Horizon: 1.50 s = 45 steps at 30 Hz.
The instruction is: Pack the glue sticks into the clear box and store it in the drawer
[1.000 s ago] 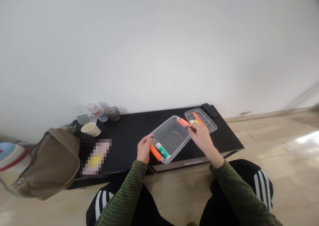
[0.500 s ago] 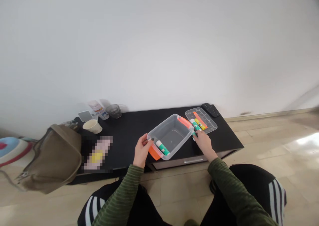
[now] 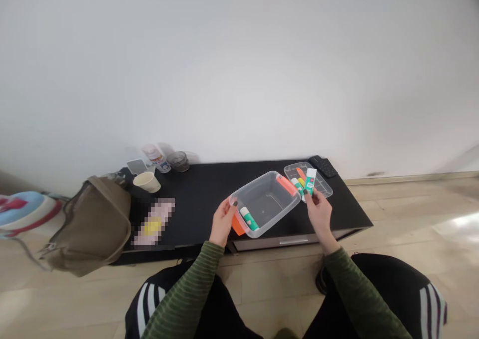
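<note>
My left hand (image 3: 223, 221) grips the near-left rim of a clear plastic box (image 3: 266, 199) with orange clips, its thumb over the edge. One green-and-white glue stick (image 3: 249, 219) lies inside the box along its left end. Between the fingers of my right hand (image 3: 318, 210) a second glue stick (image 3: 311, 180) is held up, white cap on top, just right of the box. Behind it the clear lid (image 3: 322, 185) lies on the black cabinet top. Another green glue stick (image 3: 297, 185) and a yellow tube (image 3: 301, 181) rest on the lid, partly hidden.
A black keypad (image 3: 325, 166) lies at the back right. To the left stand a paper cup (image 3: 147, 182), a spray can (image 3: 156, 158), a dark glass (image 3: 178, 161) and a brown bag (image 3: 92, 224). A blurred pink-and-yellow item (image 3: 154, 223) lies near the front edge.
My right hand has lifted a glue stick up from beside the lid and turned it upright. My left hand still holds the box rim. The whole view has shifted slightly.
</note>
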Available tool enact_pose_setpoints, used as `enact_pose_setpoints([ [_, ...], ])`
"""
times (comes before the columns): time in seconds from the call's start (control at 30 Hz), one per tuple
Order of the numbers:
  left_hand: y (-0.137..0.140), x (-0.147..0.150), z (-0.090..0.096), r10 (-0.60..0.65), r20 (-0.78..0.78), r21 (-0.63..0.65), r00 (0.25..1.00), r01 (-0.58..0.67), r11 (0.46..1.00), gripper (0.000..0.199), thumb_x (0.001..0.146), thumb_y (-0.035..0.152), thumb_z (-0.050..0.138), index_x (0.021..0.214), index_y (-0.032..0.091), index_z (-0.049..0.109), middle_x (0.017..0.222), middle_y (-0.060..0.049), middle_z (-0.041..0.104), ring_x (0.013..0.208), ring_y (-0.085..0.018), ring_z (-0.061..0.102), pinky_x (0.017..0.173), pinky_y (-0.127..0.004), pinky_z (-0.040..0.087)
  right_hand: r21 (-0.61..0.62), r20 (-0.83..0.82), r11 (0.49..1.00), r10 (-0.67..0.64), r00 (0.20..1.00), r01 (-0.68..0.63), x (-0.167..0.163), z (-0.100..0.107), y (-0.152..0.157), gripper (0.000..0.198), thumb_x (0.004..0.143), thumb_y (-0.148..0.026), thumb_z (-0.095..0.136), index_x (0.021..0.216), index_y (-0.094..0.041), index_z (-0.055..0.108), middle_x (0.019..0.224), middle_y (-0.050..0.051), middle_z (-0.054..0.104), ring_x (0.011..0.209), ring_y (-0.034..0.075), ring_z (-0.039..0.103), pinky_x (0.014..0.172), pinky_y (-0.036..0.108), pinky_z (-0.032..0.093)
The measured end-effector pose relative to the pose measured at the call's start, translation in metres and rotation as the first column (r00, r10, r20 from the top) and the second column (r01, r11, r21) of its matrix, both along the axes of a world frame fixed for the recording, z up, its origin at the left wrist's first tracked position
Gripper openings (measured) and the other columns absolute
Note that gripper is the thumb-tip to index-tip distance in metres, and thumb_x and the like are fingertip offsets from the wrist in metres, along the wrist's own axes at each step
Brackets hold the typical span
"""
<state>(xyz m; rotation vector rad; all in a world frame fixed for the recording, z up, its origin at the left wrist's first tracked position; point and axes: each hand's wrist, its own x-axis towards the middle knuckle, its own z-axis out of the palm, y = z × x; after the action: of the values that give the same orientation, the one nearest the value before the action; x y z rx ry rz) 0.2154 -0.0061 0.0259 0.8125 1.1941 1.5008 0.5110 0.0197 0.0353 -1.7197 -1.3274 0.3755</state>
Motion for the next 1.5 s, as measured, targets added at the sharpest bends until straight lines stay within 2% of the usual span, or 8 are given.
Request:
enact_pose_setpoints([
  [0.13,0.001,0.001,-0.002,-0.012,-0.007,0.003,1.0,0.012,1.0,0.051,0.074,0.044,0.074,0.116,0.016,0.065,0.126,-0.013,0.065,0.117,-0.025,0.06,0.106,-0.042,0.042,0.079,0.102,0.972,0.211,0.972,-0.22,-0.023,0.048,-0.002,0.039,0.086,-0.048,0.053,0.103,-0.016,0.067,0.081,0.005,0.068,0.068,0.016,0.058,0.063,0.026,0.044],
  [0.27,0.002,0.002,-0.005,-0.004,-0.018,0.002,1.0,0.004,1.0,0.05,0.076,0.044,0.072,0.116,0.015,0.063,0.123,-0.014,0.066,0.115,-0.023,0.062,0.104,-0.04,0.043,-0.282,0.315,0.828,0.557,0.768,-0.485,-0.061,0.07,0.011,0.025,0.084,-0.039,0.056,0.081,-0.018,0.07,0.071,0.003,0.067,0.067,0.016,0.061,0.063,0.025,0.044],
  [0.47,0.002,0.004,-0.005,0.024,-0.055,0.02,0.998,-0.023,1.0,0.044,0.075,0.039,0.073,0.111,0.017,0.063,0.123,-0.013,0.066,0.114,-0.023,0.062,0.101,-0.036,0.045,-0.757,0.418,0.58,0.784,0.459,-0.302,-0.116,0.055,0.035,0.026,0.075,-0.03,0.066,0.092,-0.012,0.074,0.099,0.018,0.073,0.092,0.03,0.07,0.072,0.03,0.051],
  [0.83,0.002,0.005,-0.009,0.02,-0.005,-0.006,1.0,-0.02,1.0,0.041,0.078,0.037,0.07,0.113,0.018,0.059,0.124,-0.013,0.065,0.115,-0.022,0.062,0.102,-0.039,0.045,-0.885,0.294,0.403,0.872,0.391,-0.233,-0.156,0.026,0.047,0.028,0.057,-0.024,0.079,0.082,-0.013,0.076,0.08,0.014,0.076,0.083,0.028,0.073,0.074,0.031,0.056],
  [1.03,0.003,0.005,-0.008,0.035,-0.019,-0.008,0.999,-0.035,0.999,0.04,0.077,0.035,0.071,0.112,0.017,0.06,0.125,-0.013,0.065,0.116,-0.023,0.061,0.105,-0.041,0.043,-0.805,0.291,0.473,0.841,0.457,-0.358,-0.138,0.046,0.047,0.016,0.076,-0.023,0.066,0.083,-0.013,0.076,0.08,0.011,0.076,0.082,0.021,0.072,0.072,0.023,0.051],
  [1.23,0.003,0.005,-0.008,0.023,-0.007,-0.006,1.0,-0.023,1.0,0.04,0.077,0.038,0.072,0.111,0.019,0.061,0.124,-0.012,0.065,0.117,-0.023,0.061,0.105,-0.041,0.043,-0.098,0.336,0.943,0.332,0.881,-0.318,-0.051,0.067,0.062,0.032,0.094,-0.03,0.042,0.105,-0.02,0.07,0.101,0.006,0.074,0.091,0.016,0.067,0.081,0.025,0.046],
  [1.3,0.003,0.005,-0.009,0.025,-0.009,-0.004,1.0,-0.025,1.0,0.039,0.077,0.038,0.072,0.11,0.019,0.062,0.126,-0.012,0.065,0.118,-0.022,0.061,0.106,-0.041,0.043,-0.04,0.333,0.979,0.2,0.921,-0.198,-0.018,0.058,0.073,0.032,0.094,-0.03,0.042,0.109,-0.018,0.068,0.105,0.008,0.072,0.092,0.017,0.065,0.082,0.026,0.045],
  [1.5,0.005,0.005,-0.011,0.042,0.002,-0.01,0.999,-0.042,0.999,0.039,0.076,0.036,0.073,0.109,0.018,0.062,0.127,-0.013,0.064,0.121,-0.023,0.059,0.107,-0.042,0.041,-0.465,0.494,0.885,0.275,0.825,-0.017,0.032,0.002,0.083,0.026,0.091,-0.029,0.052,0.106,-0.015,0.068,0.107,0.013,0.07,0.097,0.021,0.064,0.075,0.026,0.042],
])
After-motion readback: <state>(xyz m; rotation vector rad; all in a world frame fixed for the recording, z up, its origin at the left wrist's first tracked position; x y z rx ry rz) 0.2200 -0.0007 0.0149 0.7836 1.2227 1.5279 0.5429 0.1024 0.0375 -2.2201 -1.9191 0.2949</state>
